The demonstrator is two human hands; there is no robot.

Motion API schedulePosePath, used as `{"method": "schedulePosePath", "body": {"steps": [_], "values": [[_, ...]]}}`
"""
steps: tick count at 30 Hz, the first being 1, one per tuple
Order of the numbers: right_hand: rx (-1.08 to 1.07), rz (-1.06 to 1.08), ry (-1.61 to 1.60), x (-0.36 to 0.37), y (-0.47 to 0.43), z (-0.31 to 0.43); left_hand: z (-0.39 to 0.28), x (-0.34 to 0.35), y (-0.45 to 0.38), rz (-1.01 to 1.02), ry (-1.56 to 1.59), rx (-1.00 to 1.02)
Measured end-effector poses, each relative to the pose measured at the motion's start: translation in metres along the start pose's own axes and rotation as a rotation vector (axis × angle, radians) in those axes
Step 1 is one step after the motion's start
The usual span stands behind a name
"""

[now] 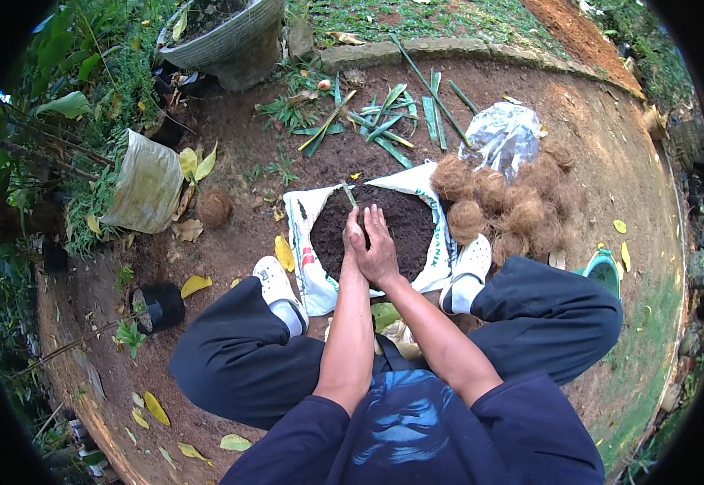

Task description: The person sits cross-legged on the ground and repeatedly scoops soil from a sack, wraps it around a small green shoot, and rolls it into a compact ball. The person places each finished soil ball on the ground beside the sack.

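Dark potting soil (406, 212) fills an opened white plastic sack (297, 242) between my feet. Over the soil, my left hand (354, 233) and my right hand (377, 245) are pressed together, fingers pointing away from me. A short green-grey piece of leaf or stem (349, 194) sticks out beyond the left fingertips, seemingly held by that hand. Whether anything lies between the palms is hidden. Right of the sack is a heap of brown fibre balls (525, 209), with a clear plastic bag (503, 133) against its far side. Cut green leaf strips (388, 121) lie on the ground beyond the sack.
A large ribbed planter (231, 54) stands at the upper left. Nearer are a pale grow bag (146, 182), a single fibre ball (213, 207) and a black plant bag (161, 308). A green container (603, 273) sits beside my right knee. Stone edging (437, 48) curves behind the leaf strips.
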State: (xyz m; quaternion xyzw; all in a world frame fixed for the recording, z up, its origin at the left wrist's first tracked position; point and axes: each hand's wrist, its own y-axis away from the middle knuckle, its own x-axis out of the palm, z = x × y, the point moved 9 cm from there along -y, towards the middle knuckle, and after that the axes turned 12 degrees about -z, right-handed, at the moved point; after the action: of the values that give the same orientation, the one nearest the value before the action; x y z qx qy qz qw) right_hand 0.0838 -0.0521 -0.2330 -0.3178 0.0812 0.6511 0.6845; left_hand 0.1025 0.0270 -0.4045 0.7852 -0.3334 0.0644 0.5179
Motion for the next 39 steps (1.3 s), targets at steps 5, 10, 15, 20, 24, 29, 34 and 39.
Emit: {"method": "schedulePosePath", "body": {"steps": [5, 10, 15, 20, 24, 29, 34, 39], "values": [[0.153, 0.097, -0.263, -0.012, -0.018, -0.010, -0.006, 0.026, 0.039, 0.093, 0.081, -0.150], [0.502, -0.209, -0.242, -0.026, -0.055, -0.034, -0.031, 0.066, 0.085, 0.270, 0.008, -0.110], [0.444, -0.228, 0.050, -0.019, -0.047, -0.020, -0.013, 0.071, 0.087, 0.310, 0.099, -0.179], [0.523, -0.146, 0.055, -0.010, -0.039, -0.038, 0.001, 0.058, 0.071, 0.269, 0.033, -0.117], [0.883, -0.049, -0.295, 0.002, -0.046, -0.076, -0.001, 0.052, 0.064, 0.176, -0.070, -0.098], [1.197, 0.035, -0.793, 0.011, -0.031, -0.087, -0.021, 0.065, 0.073, 0.348, 0.023, -0.150], [0.544, -0.174, -0.051, -0.004, -0.034, -0.055, -0.007, 0.058, 0.066, 0.252, -0.020, -0.129], [0.610, -0.087, -0.016, 0.002, -0.028, -0.072, 0.001, 0.059, 0.064, 0.242, -0.045, -0.071]]}}
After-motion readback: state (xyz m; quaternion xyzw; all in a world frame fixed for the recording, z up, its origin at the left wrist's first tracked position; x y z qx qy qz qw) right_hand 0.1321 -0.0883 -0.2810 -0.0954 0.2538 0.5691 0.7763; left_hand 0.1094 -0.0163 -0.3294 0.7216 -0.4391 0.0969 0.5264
